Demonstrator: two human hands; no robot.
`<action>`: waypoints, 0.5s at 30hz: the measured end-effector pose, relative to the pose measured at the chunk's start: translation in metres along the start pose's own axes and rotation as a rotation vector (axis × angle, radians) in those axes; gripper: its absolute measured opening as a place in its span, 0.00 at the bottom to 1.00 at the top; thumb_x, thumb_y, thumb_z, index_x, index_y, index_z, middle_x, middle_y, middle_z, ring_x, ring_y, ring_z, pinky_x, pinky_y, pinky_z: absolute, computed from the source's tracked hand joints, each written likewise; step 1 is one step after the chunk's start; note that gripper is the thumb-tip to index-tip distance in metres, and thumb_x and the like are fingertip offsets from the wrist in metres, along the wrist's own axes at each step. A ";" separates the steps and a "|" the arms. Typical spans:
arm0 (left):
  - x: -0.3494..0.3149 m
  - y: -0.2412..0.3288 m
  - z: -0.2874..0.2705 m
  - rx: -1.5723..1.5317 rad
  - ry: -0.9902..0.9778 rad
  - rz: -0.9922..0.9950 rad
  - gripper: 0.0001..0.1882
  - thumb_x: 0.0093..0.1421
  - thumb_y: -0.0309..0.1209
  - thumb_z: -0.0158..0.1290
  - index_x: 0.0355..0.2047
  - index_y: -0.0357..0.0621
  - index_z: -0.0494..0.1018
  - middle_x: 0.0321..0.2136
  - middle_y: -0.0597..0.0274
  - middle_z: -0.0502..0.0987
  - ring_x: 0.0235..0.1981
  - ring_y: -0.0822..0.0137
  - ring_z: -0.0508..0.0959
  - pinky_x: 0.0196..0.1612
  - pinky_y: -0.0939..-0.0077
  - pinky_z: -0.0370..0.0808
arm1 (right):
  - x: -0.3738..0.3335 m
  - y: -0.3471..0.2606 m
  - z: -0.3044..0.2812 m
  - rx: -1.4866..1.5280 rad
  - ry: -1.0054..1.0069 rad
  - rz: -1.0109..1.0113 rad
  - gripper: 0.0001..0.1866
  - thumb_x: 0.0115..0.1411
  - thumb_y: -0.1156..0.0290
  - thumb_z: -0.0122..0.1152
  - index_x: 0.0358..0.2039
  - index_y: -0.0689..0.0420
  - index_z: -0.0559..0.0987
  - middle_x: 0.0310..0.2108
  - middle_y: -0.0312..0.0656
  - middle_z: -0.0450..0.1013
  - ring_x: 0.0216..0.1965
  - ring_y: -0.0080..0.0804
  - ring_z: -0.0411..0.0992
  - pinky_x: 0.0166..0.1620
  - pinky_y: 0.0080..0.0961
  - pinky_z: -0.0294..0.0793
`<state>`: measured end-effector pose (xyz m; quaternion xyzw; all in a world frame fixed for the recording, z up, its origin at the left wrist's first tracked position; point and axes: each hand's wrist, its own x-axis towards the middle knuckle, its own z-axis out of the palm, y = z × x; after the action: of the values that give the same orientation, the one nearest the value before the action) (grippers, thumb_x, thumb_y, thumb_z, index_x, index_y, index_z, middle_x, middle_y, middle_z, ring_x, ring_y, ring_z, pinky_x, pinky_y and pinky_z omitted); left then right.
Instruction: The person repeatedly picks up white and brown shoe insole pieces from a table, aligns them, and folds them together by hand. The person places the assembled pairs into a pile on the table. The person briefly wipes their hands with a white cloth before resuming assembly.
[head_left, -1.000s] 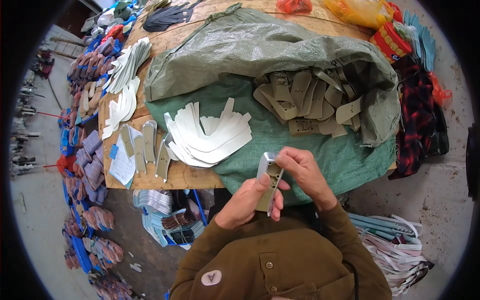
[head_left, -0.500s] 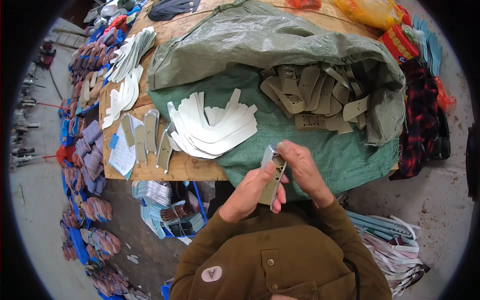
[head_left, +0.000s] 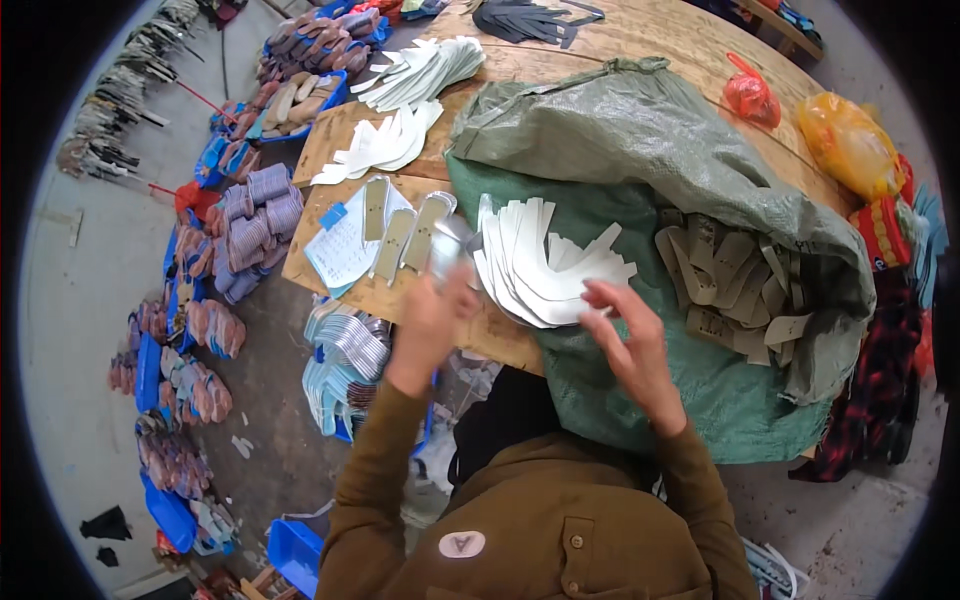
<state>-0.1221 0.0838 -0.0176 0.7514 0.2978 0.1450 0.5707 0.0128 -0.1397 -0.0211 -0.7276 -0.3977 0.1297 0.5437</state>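
My left hand [head_left: 432, 325], blurred by motion, is over the table's front edge with a shoe insole board [head_left: 446, 250] in its fingers, a tan piece with a pale strip round its edge. Beside it lie several similar edged insole boards [head_left: 392, 243], in a row on the wood. My right hand [head_left: 638, 350] holds nothing; its fingers are apart and bent near the right end of a fanned pile of white curved strips [head_left: 540, 275]. To the right, loose tan insole boards [head_left: 735, 275] with small holes fill the mouth of a green woven sack [head_left: 640, 130].
A written paper sheet [head_left: 345, 250] lies left of the row. More white strips [head_left: 385, 145] and dark straps [head_left: 530, 20] lie farther back. A red bag [head_left: 752, 95] and a yellow bag [head_left: 850, 140] stand at the right. Blue bins [head_left: 295, 555] and bundled shoe parts [head_left: 255, 230] line the left floor.
My hands have parted. The left has carried the insole board leftward to the row of edged boards; the right has let go of it and is by the white strips. The view has turned left.
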 end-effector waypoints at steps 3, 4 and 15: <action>0.029 -0.008 -0.043 0.363 0.289 0.126 0.31 0.64 0.52 0.51 0.53 0.35 0.69 0.26 0.46 0.80 0.28 0.51 0.81 0.32 0.63 0.75 | 0.011 -0.001 0.004 -0.165 0.032 -0.118 0.11 0.58 0.74 0.62 0.42 0.62 0.79 0.36 0.47 0.76 0.38 0.43 0.75 0.42 0.32 0.73; 0.033 -0.014 -0.049 0.399 0.341 0.161 0.31 0.63 0.52 0.52 0.53 0.36 0.70 0.29 0.44 0.80 0.31 0.48 0.81 0.35 0.61 0.75 | 0.012 -0.004 0.004 -0.195 0.021 -0.157 0.11 0.58 0.73 0.62 0.41 0.62 0.79 0.36 0.47 0.76 0.37 0.44 0.75 0.41 0.32 0.73; 0.065 -0.045 -0.042 0.725 0.650 0.487 0.28 0.62 0.48 0.54 0.53 0.38 0.68 0.46 0.45 0.73 0.47 0.49 0.74 0.49 0.60 0.70 | -0.047 0.020 -0.046 -0.017 0.219 0.218 0.07 0.63 0.76 0.55 0.38 0.63 0.80 0.32 0.43 0.77 0.34 0.31 0.76 0.38 0.24 0.73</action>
<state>-0.1075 0.1636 -0.0546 0.8637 0.3073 0.3859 0.1034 0.0199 -0.2070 -0.0326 -0.7808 -0.2558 0.1046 0.5603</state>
